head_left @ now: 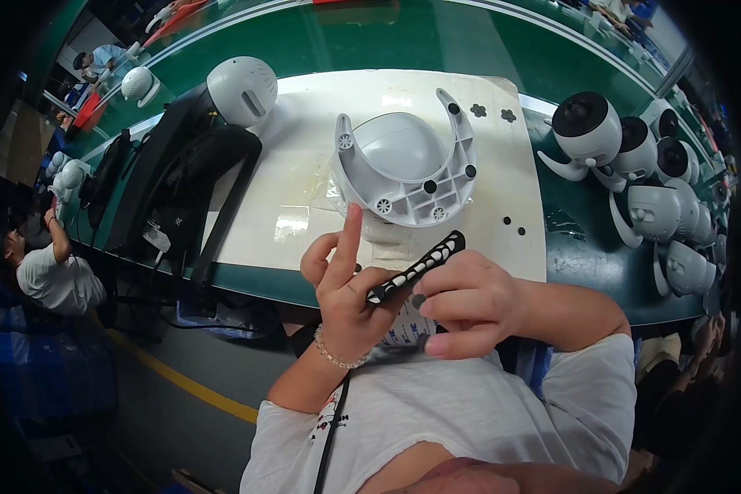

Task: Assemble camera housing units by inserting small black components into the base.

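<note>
A black strip (416, 268) punched with rows of white holes is gripped in my left hand (351, 290), whose index finger points up. Close to its right end is my right hand (469, 306), fingers curled, with a small black round pad (420, 300) at one fingertip and another dark pad (423, 341) by the thumb. Just beyond my hands, a white plastic housing (403, 146) lies with its ribbed, two-pronged base facing up. Black round pads (430, 187) sit in some of its round seats; other seats show bare spoked plastic.
The white board (296, 90) carries loose black dots (507, 221) and flower-shaped dark pieces (509, 115). Several white camera-like units (586, 128) crowd the right side. At left stand a black bin (165, 165) and a white rounded shell (243, 89). Other people work farther off.
</note>
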Tool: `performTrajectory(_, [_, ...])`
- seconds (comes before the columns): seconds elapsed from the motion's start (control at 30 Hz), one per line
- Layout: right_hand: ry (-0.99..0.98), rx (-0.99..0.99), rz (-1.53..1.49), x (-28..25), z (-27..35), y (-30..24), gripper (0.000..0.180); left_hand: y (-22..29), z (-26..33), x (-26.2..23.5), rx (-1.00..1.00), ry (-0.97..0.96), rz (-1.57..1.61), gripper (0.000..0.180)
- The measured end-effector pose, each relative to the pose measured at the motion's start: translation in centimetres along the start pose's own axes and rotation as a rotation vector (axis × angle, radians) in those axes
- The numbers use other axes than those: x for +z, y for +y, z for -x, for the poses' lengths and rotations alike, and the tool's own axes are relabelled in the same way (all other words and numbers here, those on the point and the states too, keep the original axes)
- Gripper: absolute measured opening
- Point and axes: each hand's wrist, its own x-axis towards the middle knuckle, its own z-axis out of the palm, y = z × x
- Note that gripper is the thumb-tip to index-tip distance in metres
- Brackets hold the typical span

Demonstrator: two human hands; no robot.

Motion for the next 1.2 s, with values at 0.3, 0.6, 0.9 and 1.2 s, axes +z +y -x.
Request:
performTrajectory(0.3, [0.195, 0.548, -0.004, -2.2, 0.7, 1.8, 0.061, 0.0, -0.9, 0.8, -0.085, 0.042, 0.016, 0.023])
performTrajectory(0.6, [0.078, 0.248, 0.441, -1.7, 0.5, 1.3, 0.045, -0.5, -1.0, 1.6, -0.082, 0.093, -0.046, 0.021])
performTrajectory(0.9, [0.168, 0.439, 0.312, -3.0, -0.9, 0.9, 0.061, -0.6, -0.8, 2.0, -0.077, 0.112, -0.067, 0.022])
performTrajectory(1.2, [0.017, 0.618, 0.003, -1.3, -3.9, 2.6, 0.058, -0.8, -0.7, 1.9, -0.065, 0.108, -0.062, 0.021])
